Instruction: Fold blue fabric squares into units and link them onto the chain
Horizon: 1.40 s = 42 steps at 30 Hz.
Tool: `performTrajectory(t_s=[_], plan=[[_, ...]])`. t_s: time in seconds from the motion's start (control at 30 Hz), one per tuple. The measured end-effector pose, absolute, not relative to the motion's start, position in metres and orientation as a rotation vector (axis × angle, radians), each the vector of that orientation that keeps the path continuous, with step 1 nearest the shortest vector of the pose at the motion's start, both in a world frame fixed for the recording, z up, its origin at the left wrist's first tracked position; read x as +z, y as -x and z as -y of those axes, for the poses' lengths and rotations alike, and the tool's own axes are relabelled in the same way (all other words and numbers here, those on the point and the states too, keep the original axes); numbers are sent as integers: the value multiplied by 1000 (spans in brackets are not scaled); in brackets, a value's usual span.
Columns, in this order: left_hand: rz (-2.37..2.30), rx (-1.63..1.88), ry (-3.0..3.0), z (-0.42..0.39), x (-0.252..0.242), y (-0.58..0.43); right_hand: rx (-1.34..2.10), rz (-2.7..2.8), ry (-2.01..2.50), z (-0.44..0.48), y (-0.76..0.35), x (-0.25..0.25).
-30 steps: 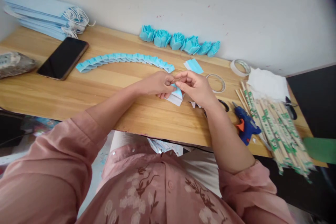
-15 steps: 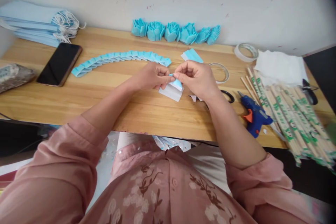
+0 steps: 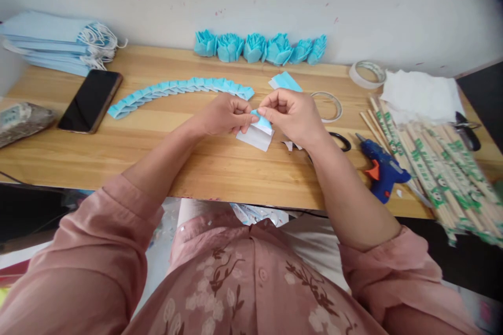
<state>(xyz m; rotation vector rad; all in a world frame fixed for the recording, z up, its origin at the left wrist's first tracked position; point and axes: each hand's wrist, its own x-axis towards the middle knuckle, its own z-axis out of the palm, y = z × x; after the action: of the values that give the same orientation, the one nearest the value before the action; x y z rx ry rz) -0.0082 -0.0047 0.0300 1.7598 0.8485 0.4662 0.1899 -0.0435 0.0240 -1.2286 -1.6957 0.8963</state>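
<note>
Table: one, wood, set against a white wall.
Masks: one stack, pale blue, far left at the wall; too many to count.
Packet: one, at the table's left edge.
Phone: one, screen dark and up, long axis running away from the person.
Chain: one, of folded blue links, curved, long axis left to right; links too many to count.
Flowers: six, blue, in a row along the wall.
Left hand: fingers narrow, pinching the blue piece's upper tip.
Blue piece: one, folded, at the table's middle between both hands; long axis slants from the tip at upper left down to the right.
White strip: one, under the blue piece, long axis roughly left to right.
Right hand: fingers narrow, pinching the same tip from the right.
Tape: two rings, both lying flat.
Glue gun: one, blue, nozzle pointing up-left.
Sticks: one wrapped heap, far right; count unclear.
</note>
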Motion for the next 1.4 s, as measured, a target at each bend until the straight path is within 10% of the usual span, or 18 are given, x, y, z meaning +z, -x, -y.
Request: performTrajectory(t_s=[1.4], plan=[[-846,512,-1554,3,30,9,673,2204,1020,39,-212,30]])
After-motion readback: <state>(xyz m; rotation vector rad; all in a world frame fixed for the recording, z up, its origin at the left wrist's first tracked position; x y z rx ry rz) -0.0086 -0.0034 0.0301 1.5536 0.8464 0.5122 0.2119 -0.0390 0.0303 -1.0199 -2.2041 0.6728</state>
